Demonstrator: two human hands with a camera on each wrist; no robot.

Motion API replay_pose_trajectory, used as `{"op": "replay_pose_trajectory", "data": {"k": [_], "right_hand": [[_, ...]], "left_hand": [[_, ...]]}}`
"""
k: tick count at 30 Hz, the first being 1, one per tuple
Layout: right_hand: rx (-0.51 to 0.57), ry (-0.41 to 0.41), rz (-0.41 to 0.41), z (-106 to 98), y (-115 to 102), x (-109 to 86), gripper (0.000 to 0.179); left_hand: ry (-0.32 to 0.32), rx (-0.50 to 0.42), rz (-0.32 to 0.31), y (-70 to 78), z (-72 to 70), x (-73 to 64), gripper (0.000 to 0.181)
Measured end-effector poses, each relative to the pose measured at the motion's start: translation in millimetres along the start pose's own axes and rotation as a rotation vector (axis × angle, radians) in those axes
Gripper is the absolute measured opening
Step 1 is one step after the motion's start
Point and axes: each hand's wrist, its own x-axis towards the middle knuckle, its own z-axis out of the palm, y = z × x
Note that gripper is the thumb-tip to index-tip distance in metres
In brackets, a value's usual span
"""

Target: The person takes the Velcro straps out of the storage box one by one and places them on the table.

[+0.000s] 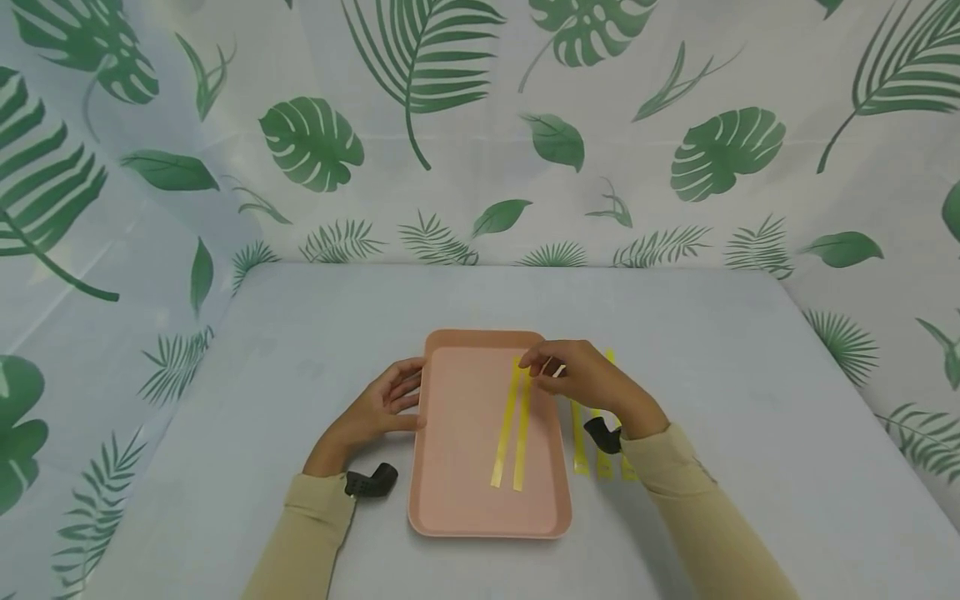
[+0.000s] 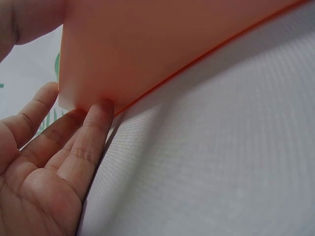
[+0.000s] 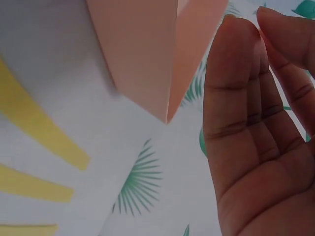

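Observation:
A pink tray (image 1: 465, 512) lies on the white-covered table, with two narrow yellow strips (image 1: 507, 433) side by side on its right half. My left hand (image 1: 375, 408) rests at the tray's left side. Its fingertips (image 2: 102, 109) touch the outer wall, and the thumb lies farther along the same side. Above the tray's upper right part hovers my right hand (image 1: 581, 375), fingers loosely bent near the strips' far ends. It covers the top of one strip. No strip shows between the right fingers (image 3: 231, 59) in the right wrist view.
To the right of the tray lie three more yellow strips (image 1: 580, 450), partly under the right forearm. A black wrist device (image 1: 372, 482) sits on the left wrist, another (image 1: 602, 435) on the right. Leaf-printed cloth (image 1: 450, 183) hangs behind and beside the table.

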Motion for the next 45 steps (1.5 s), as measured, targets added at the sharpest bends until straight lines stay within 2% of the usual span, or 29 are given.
{"op": "replay_pose_trajectory", "data": {"k": [6, 14, 22, 29, 34, 37, 41, 45], "right_hand": [[0.028, -0.031, -0.014, 9, 0, 8.7, 0.021], [0.034, -0.146, -0.041, 18, 2, 18.2, 0.018], [0.028, -0.223, -0.079, 28, 6, 28.9, 0.024], [-0.035, -0.231, -0.128, 34, 8, 32.6, 0.035], [-0.045, -0.248, -0.136, 39, 9, 33.6, 0.035], [-0.055, -0.25, -0.162, 42, 10, 35.3, 0.029], [-0.121, -0.24, -0.209, 45, 11, 37.7, 0.029], [-0.175, -0.23, -0.227, 46, 11, 39.5, 0.036]], "left_hand": [[0.002, -0.014, -0.002, 2.9, 0.5, -1.1, 0.096], [0.002, -0.014, -0.013, 3.6, 0.4, -0.2, 0.095], [-0.006, -0.018, -0.014, 5.6, -0.1, -0.2, 0.095], [-0.003, -0.017, -0.016, 7.0, -0.2, -0.2, 0.095], [0.005, -0.021, -0.027, 7.7, 0.5, -0.2, 0.097], [0.009, -0.022, -0.03, 7.6, 0.7, -0.2, 0.098], [0.011, -0.023, -0.031, 7.7, 0.8, -0.2, 0.098], [0.015, -0.021, -0.03, 8.0, 0.5, 0.0, 0.099]]}}
